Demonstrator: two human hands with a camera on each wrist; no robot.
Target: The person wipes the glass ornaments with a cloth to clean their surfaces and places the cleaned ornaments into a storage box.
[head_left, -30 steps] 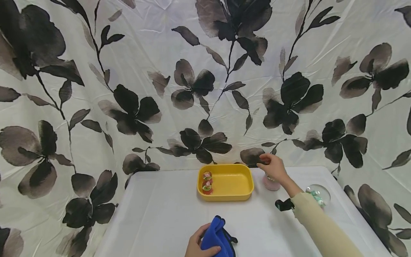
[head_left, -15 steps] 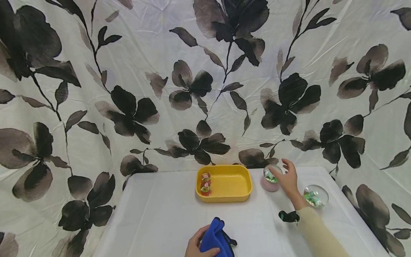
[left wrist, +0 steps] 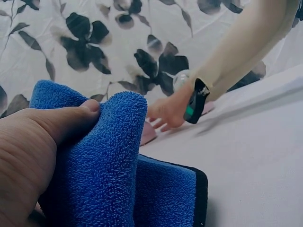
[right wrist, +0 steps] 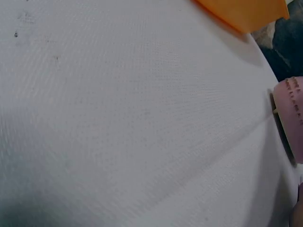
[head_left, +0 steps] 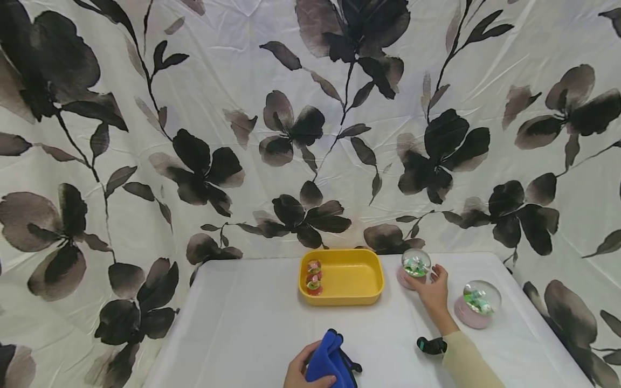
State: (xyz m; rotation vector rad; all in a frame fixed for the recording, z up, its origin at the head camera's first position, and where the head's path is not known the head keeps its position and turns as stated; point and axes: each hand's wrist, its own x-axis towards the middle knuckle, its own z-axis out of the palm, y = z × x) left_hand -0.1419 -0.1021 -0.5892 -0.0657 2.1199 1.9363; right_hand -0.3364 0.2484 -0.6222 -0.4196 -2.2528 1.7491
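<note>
In the head view my left hand (head_left: 302, 372) pinches a folded blue terry cloth (head_left: 324, 362) with dark edging, thumb on the near side. The left wrist view shows the same cloth (left wrist: 106, 156) up close under my thumb. My right hand (head_left: 433, 293) is low beside a snow globe (head_left: 415, 264) with a pink base, thumb and fingers spread; one fingertip overlaps the base's front. In the right wrist view the pink base (right wrist: 291, 118) is at the right edge, with only a bit of finger (right wrist: 297, 210) below it.
A second snow globe (head_left: 477, 304) on a pink base stands to the right of my right forearm. The yellow tray (head_left: 356, 298) sits at the back centre, with small red-and-green ornaments (head_left: 314, 277) along its left side. A floral curtain hangs behind the white table (head_left: 242, 323).
My right hand has come down from above the farther snow globe to beside its base, uncovering the dome. My forearm no longer hides the right-hand globe's base. My left hand keeps holding the cloth.
</note>
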